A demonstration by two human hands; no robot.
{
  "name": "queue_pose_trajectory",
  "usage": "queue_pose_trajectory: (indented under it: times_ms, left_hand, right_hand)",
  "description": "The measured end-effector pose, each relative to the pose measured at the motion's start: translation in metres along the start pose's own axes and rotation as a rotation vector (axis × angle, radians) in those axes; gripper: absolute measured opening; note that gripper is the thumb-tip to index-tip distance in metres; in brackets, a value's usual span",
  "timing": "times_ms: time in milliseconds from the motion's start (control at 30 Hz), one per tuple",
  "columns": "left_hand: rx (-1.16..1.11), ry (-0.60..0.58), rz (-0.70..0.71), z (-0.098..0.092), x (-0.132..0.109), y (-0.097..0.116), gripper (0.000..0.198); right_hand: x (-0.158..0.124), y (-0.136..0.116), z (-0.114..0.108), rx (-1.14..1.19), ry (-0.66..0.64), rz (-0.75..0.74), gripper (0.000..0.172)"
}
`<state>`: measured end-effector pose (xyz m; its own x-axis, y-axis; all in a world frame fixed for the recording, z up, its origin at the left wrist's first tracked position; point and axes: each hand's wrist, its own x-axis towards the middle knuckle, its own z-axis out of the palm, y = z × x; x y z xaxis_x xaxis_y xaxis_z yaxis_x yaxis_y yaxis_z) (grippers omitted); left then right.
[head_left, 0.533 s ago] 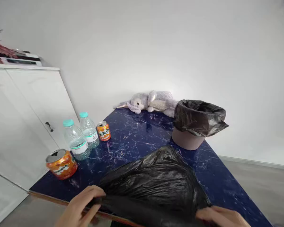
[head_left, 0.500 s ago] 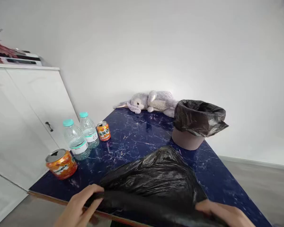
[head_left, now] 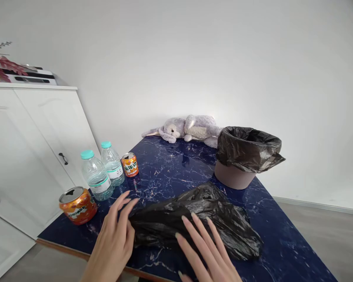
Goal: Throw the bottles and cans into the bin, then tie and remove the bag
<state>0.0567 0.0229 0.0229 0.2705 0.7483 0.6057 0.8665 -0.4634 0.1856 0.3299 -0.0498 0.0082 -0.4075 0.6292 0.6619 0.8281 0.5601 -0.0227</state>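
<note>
Crumpled, glossy black plastic bag

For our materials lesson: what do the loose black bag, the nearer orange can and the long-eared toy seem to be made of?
Loose black bag: probably thin plastic film, glossy and finely wrinkled.
Nearer orange can: likely metal, glossily printed, with a silvery rim.
Long-eared toy: apparently fuzzy fabric, matt; fibre unclear.
</note>
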Motion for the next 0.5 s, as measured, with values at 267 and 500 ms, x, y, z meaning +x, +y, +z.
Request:
queue_pose_trajectory:
  times_ms: [267,500]
  left_hand:
    - [0.091,-0.39,0.371,0.024,0.013,0.008,0.07]
    - [0.155,-0.359,0.299,0.041,0.0,-0.032,0.069]
  right_hand:
    - [0.045,0.095,0.068,-0.033,-0.275,0.194,0.061]
    - [0.038,0.163,0.104,0.078,-0.432,0.376,0.061]
